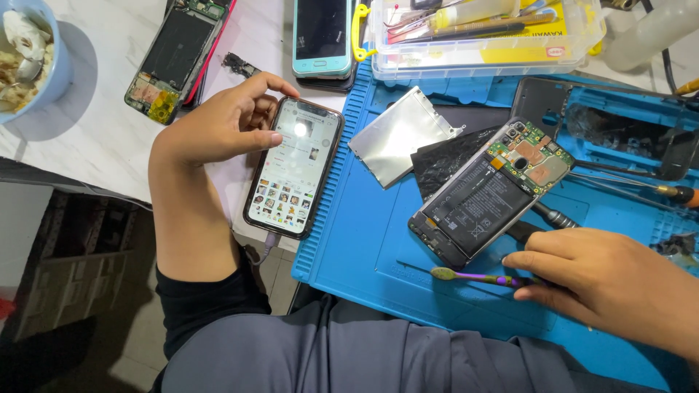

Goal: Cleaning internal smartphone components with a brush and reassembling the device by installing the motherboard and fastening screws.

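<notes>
The left hand (218, 124) curls over the far left edge of a lit phone (295, 167), fingers hooked on its top and the thumb pressed against its side, so the phone is pinched at that corner. It lies half on the white table (87, 138) and half against the left edge of the blue mat (364, 240); a cable leaves its near end and drops out of sight. What fills the screen is too small to make out.

The right hand (604, 280) rests on the mat at the near right, its wrist cut off by the frame. Its fingers close together over the end of a brush (473, 276) with a purple handle, whose tip points left; the gripped end is hidden under the fingers.

Just beyond lies an opened phone (491, 193), battery and board bare. A metal plate (400, 135) and a black sheet (448, 160) sit to its left. Far off, a clear box (488, 36) of tools and 1 bowl (33, 51), both cut off.
</notes>
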